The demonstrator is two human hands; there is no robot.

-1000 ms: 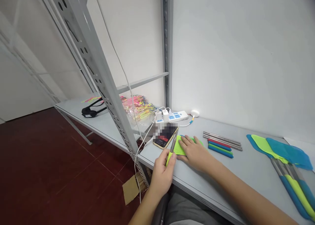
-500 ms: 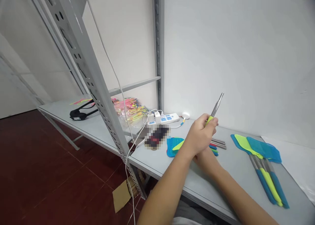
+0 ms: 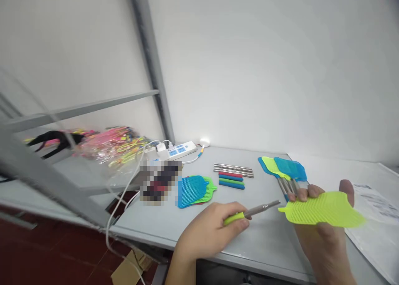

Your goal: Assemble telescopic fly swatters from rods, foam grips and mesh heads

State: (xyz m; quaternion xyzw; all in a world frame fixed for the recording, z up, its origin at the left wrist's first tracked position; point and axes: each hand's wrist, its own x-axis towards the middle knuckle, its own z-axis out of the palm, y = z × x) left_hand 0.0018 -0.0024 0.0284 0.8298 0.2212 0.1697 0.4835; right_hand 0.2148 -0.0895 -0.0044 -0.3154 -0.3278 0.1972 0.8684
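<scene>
My left hand (image 3: 215, 229) is closed around a yellow-green fly swatter handle (image 3: 233, 218), from which a silver telescopic rod (image 3: 262, 209) points right. In my right hand (image 3: 327, 235) is a yellow-green mesh fly swatter head (image 3: 321, 209), gripped between fingers and thumb. Its narrow stem faces the rod's tip, with a small gap between them. Blue and green swatter heads (image 3: 191, 191) lie stacked left of my hands. Behind my left hand are several metal rods (image 3: 233, 169) and red, blue and green handles (image 3: 231, 181). Whole fly swatters (image 3: 282, 168) lie beyond my right hand, partly hidden by it.
A white power strip (image 3: 182, 151) with plugs and cables sits by the wall. A grey shelf post (image 3: 152, 64) and a crossbar stand at left, near bagged colourful items (image 3: 115, 143). White sheeting (image 3: 370, 235) covers the right side. A pixelated object (image 3: 160, 183) lies at left.
My hands have parted from around the upright handle. The rod has tipped down to the right, and my right hand now holds the yellow-green swatter head. The view has swung right.
</scene>
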